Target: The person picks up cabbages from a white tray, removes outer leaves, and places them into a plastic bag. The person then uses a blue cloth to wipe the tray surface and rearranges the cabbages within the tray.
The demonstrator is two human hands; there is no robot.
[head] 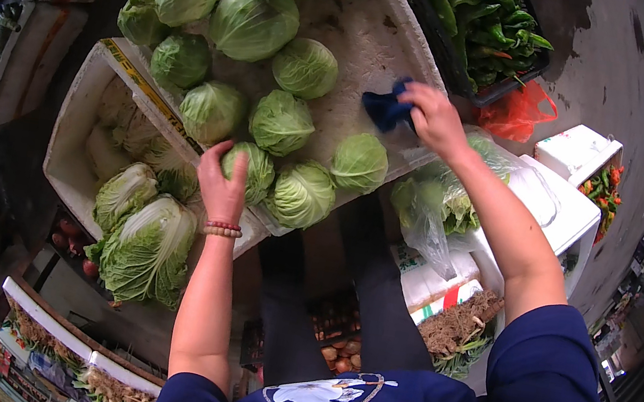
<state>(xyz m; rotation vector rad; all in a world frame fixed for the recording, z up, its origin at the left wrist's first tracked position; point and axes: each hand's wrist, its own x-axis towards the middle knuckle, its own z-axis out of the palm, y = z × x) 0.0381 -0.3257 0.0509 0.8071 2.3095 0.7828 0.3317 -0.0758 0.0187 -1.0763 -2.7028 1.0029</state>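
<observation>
Round green cabbages [255, 24] are gathered over the left and near parts of a white foam tray [365, 31]. My left hand [223, 179] rests against a small cabbage [255, 173] at the tray's near left edge, its fingers spread round the side. A dark blue cloth [386, 109] is in my right hand [433, 117], above the bare right part of the tray; the hand is slightly blurred. Nearest to the cloth is a single cabbage [360, 162] at the near right rim.
Left of the tray, a foam box [70, 136] holds napa cabbages [147, 249]. A black crate [535, 70] of green peppers [483, 18] stands at the far right, beside a red plastic bag [519, 112]. Bagged greens [439, 200] and rooted vegetables [457, 323] lie at my right.
</observation>
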